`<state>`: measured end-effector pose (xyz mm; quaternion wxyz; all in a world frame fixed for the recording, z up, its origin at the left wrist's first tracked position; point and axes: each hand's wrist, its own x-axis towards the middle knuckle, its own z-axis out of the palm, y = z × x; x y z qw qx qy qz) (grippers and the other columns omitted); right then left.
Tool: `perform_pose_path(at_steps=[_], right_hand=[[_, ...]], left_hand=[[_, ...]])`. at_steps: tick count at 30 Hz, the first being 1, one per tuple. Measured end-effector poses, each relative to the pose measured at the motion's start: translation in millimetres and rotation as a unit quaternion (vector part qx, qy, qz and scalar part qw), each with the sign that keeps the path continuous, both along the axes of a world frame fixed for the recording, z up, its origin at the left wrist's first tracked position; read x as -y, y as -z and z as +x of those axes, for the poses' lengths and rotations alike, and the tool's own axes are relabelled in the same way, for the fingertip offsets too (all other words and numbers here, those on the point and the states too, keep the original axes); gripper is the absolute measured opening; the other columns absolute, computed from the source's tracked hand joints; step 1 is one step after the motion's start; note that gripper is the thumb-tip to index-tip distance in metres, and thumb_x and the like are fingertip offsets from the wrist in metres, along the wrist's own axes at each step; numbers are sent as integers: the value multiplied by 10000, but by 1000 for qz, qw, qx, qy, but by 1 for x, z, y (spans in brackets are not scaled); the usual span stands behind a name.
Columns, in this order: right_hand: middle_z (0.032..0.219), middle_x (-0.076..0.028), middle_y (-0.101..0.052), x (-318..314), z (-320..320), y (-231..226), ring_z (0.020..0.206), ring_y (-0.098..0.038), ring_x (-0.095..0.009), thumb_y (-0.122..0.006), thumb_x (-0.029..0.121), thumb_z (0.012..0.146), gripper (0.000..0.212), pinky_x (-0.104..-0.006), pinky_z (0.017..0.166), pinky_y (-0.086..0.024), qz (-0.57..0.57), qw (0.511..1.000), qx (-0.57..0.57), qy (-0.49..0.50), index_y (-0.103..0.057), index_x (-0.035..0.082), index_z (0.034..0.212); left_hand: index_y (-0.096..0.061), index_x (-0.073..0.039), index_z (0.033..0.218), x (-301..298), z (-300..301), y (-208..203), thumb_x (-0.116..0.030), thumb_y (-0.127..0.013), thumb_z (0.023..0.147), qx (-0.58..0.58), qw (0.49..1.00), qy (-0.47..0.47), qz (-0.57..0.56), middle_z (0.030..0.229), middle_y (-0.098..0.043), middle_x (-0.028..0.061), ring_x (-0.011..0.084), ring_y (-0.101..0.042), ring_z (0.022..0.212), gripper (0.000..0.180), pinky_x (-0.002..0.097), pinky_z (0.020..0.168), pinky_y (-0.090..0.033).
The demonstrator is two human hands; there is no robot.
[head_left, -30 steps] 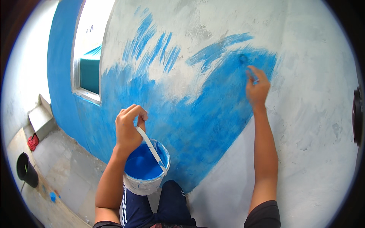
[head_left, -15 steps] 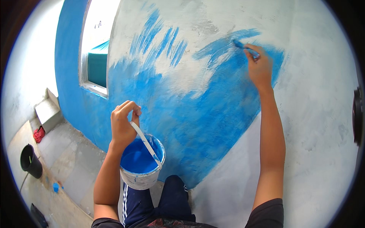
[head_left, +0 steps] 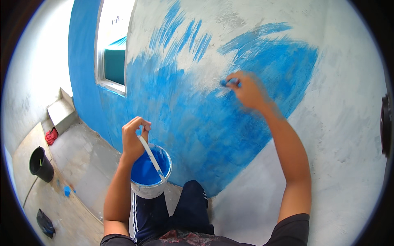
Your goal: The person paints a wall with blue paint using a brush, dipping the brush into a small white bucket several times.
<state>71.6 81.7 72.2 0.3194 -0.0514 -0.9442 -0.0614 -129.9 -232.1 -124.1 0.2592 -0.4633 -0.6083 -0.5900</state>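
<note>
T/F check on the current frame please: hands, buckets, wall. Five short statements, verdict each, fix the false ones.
1. The left hand holds a bucket by its white handle. True.
2. The paint in that bucket is red. False: the paint is blue.
3. The right hand is empty. False: the right hand holds a small blue-stained tool.
4. A black bucket stands left of the held one. True.
5. The wall is entirely blue. False: pale areas show on the wall.

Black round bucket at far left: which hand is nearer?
Left. The left hand, holding a white bucket by its handle, is above and right of the black bucket in the picture; the right hand, at the blue-painted wall, is much farther right.
</note>
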Motion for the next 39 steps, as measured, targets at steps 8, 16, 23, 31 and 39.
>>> perform_pose_path(at_steps=[8, 16, 23, 31, 39], right_hand=[[1004, -89, -761, -37, 39, -88, 867, -730, -257, -761, 236, 999, 195, -394, 737, -591, 129, 922, -362, 44, -786, 124, 1157], [1046, -138, -712, -27, -13, 38, 959, -707, -304, -723, 96, 907, 217, -433, 726, -605, 344, 925, -157, -35, -747, 86, 1122], [937, -157, -732, -7, -2, -11, 860, -714, -322, -704, 190, 1014, 150, -445, 736, -590, 64, 968, -241, -35, -737, 84, 1114], [956, -138, -770, -13, 35, -61, 818, -730, -250, -757, 202, 1002, 191, -371, 731, -578, 118, 923, -351, -105, -784, 66, 1133], [1019, -136, -772, -30, 38, -63, 823, -733, -298, -778, 127, 973, 182, -372, 744, -581, 39, 938, -344, 29, -777, 57, 1141]], left_hand=[[-629, -20, 813, -5, -7, 13, 100, -657, 840, 29, 998, 33, -43, 810, -729, 107, 251, -767, 881, 126, 352, 751, -506], [-619, -17, 808, -29, -1, 17, 100, -660, 829, 28, 995, 77, -52, 805, -727, 106, 254, -768, 888, 125, 344, 751, -502], [-646, -17, 835, -47, -18, 40, 85, -645, 892, 120, 986, 107, -45, 839, -745, 76, 196, -753, 870, 117, 301, 682, -499], [-679, 4, 843, -64, -20, 53, 79, -635, 902, 146, 982, 102, -66, 805, -715, 44, 111, -671, 768, 105, 248, 623, -526], [-669, 18, 841, -55, -21, 54, 94, -639, 883, 155, 981, 99, -59, 780, -698, 50, 109, -666, 751, 92, 242, 602, -505]])
